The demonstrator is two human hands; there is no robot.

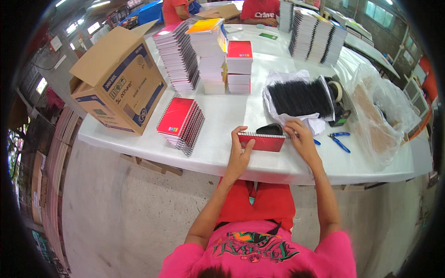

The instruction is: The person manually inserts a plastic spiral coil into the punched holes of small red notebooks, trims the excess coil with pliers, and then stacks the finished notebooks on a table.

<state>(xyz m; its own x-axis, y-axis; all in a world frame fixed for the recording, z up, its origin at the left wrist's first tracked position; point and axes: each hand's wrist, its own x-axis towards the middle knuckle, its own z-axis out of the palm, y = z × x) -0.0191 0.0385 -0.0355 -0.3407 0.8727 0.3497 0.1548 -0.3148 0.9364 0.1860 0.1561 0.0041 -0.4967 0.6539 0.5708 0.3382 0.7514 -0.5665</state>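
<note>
My left hand (240,155) grips a small red notebook (265,143) by its left end, thumb on the front cover. The notebook stands on edge near the table's front, its spiral coil (262,135) running along the top. At the coil's right end, the fingers of my right hand (300,138) are pinched together. Just behind the notebook lies a rounded black object (270,129) whose kind I cannot make out. A pile of black spiral coils (299,98) rests on crumpled white paper beyond. Blue-handled pliers (340,141) lie right of my right hand.
Left of my hands sits a stack of red spiral notebooks (178,116), beside a cardboard box (123,85). Taller notebook stacks (176,55) rise behind. A tape roll (334,91) and a clear plastic bag (382,111) are at right. A co-worker (260,11) sits across the table.
</note>
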